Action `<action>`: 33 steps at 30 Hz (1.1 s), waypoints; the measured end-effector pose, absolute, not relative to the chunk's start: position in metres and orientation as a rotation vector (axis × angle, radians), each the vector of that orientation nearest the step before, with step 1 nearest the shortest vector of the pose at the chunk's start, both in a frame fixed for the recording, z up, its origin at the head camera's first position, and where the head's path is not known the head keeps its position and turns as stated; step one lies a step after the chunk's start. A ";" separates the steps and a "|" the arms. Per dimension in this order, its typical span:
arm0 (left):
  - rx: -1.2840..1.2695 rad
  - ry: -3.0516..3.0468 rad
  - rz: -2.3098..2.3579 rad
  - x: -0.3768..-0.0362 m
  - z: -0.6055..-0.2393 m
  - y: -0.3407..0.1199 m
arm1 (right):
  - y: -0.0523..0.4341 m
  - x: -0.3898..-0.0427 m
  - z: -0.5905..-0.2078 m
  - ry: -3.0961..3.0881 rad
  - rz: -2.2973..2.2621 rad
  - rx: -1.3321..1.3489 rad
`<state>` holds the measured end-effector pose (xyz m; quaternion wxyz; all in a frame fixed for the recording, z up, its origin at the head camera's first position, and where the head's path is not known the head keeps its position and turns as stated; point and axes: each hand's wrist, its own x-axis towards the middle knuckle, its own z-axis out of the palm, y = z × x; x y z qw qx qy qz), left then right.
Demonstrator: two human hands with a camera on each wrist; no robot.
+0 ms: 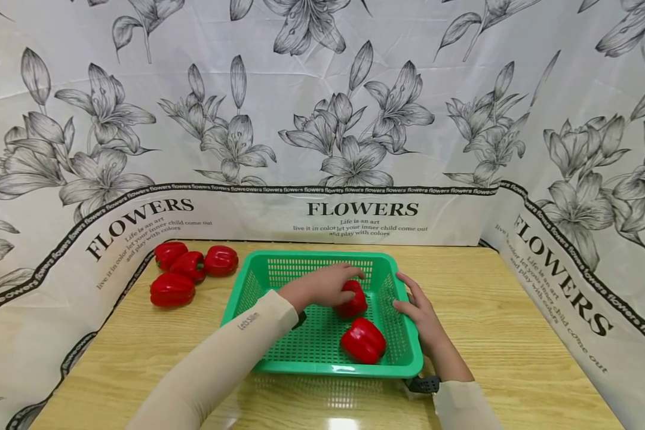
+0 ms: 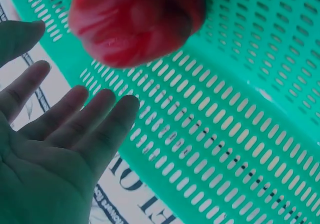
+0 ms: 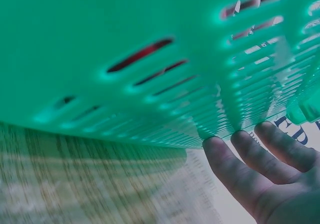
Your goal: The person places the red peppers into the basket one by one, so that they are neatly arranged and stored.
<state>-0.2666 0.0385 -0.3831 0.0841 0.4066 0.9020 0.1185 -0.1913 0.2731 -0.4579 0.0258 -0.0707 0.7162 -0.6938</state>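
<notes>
Left hand (image 1: pixel 322 286): inside green basket (image 1: pixel 306 352), fingers spread over rear pepper (image 1: pixel 353 301), grip not evident. Right hand (image 1: pixel 421 313): flat, pressed on basket's right wall. Second pepper (image 1: pixel 363 340) at front. Risk: loose pepper rolled off; light basket skidded on table (image 1: pixel 489 310).

1. We counted six red peppers in all.
2. Four of them (image 1: pixel 172 253) (image 1: pixel 189 265) (image 1: pixel 221 260) (image 1: pixel 172 289) lay grouped on the tabletop (image 1: pixel 494 316).
3. Two more (image 1: pixel 353 300) (image 1: pixel 362 340) sat inside the basket.
4. We saw one green basket (image 1: pixel 322 349).
5. We saw two hands, a left hand (image 1: pixel 328 285) and a right hand (image 1: pixel 419 310).
</notes>
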 end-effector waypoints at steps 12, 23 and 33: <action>1.124 2.725 0.432 -0.273 -0.370 0.016 | 0.272 -0.190 -0.457 2.236 -2.125 -0.200; 1.115 2.737 0.537 -0.279 -0.359 -0.009 | 0.271 -0.189 -0.457 2.240 -2.117 -0.179; 1.041 2.842 0.524 -0.281 -0.352 -0.034 | 0.272 -0.190 -0.457 2.244 -2.113 -0.187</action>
